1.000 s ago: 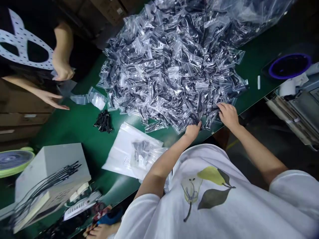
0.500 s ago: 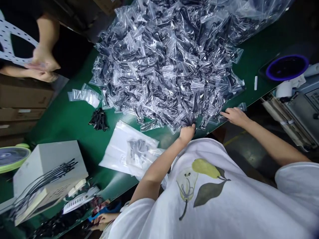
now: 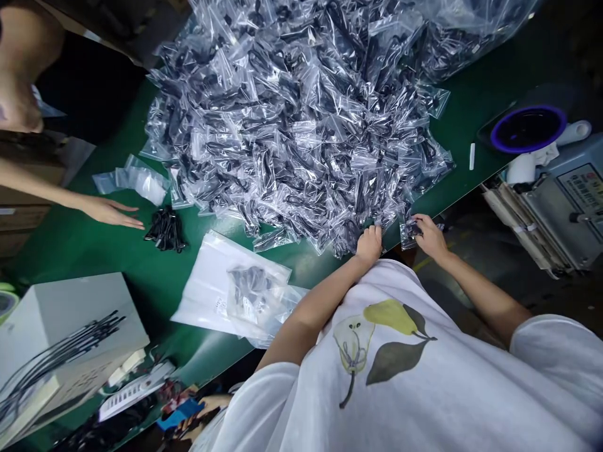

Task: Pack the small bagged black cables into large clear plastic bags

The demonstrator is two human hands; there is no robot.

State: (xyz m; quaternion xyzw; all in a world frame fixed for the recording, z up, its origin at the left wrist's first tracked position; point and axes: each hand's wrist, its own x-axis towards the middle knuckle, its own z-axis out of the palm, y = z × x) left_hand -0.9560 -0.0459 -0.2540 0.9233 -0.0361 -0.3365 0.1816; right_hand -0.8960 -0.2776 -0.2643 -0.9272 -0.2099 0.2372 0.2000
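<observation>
A large pile of clear zip bags with coiled dark cables [image 3: 301, 138] covers much of the green table. My left hand [image 3: 369, 245] is closed at the pile's front edge, close to the shirt; what its fingers hold, if anything, is hidden. Off the table's front edge, my right hand [image 3: 429, 238] pinches a small bagged cable [image 3: 409, 232], which hangs beside the pile's right front corner. The bag's far end shows past the fingers.
A co-worker's open hand [image 3: 113, 211] reaches toward a bundle of loose black cables [image 3: 166, 229] beside flat clear bags [image 3: 144, 182]. White plastic bags [image 3: 211, 282] lie in front. A grey box [image 3: 85, 314] stands left; a purple-rimmed round object [image 3: 527, 129] is at right.
My left hand has shifted slightly right along the pile's edge. My right hand has come left with a bagged cable in its fingers. The co-worker's hands have parted, one reaching over the table.
</observation>
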